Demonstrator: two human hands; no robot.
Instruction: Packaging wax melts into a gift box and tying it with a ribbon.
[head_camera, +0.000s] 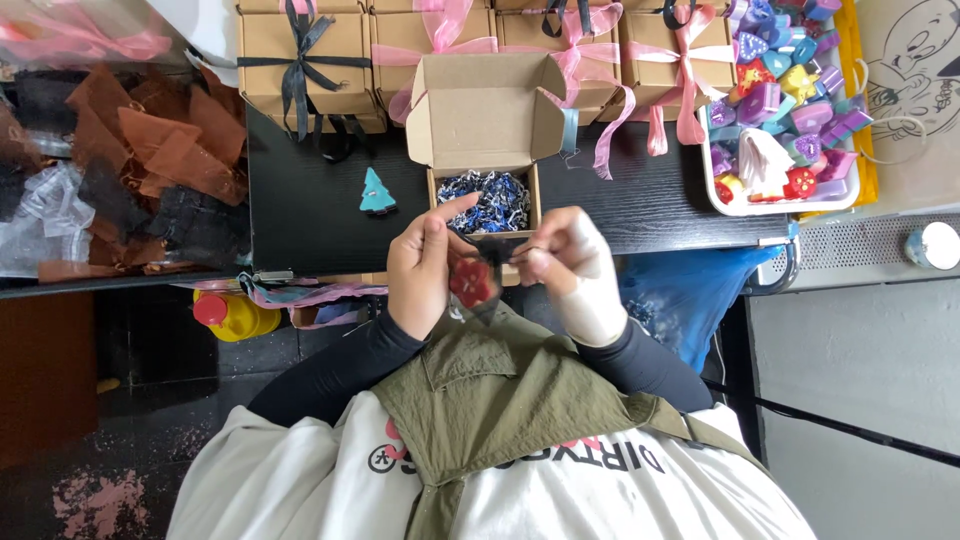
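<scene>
**Hands on a red piece in a sheer pouch, in front of the open box**

Here both hands met just below the open box (487, 140), held over the near table (310, 215) edge. The left hand (425, 270) cupped a small red piece (470, 281) — it appeared to sit inside a sheer dark pouch (487, 300), though the pouch's outline was hard to make out. Left thumb lay up along the piece; fingers curled closed around pouch and piece. The right hand (570, 262) pinched narrowly at the pouch's top, apparently on a thin dark cord; the cord itself was too fine to tell for sure.

The box stood lid up, filled with blue-and-white shred (490, 200). A teal tree shape (377, 192) lay on the table just left of the box, apart from it. Behind — a row of closed boxes (300, 55) tied with black and pink ribbon. Far right, a white tray (730, 205) of coloured pieces. Far left, a heap of brown and black pouches (150, 160). Under the table's edge, a yellow bottle (240, 315) with a red cap.
</scene>
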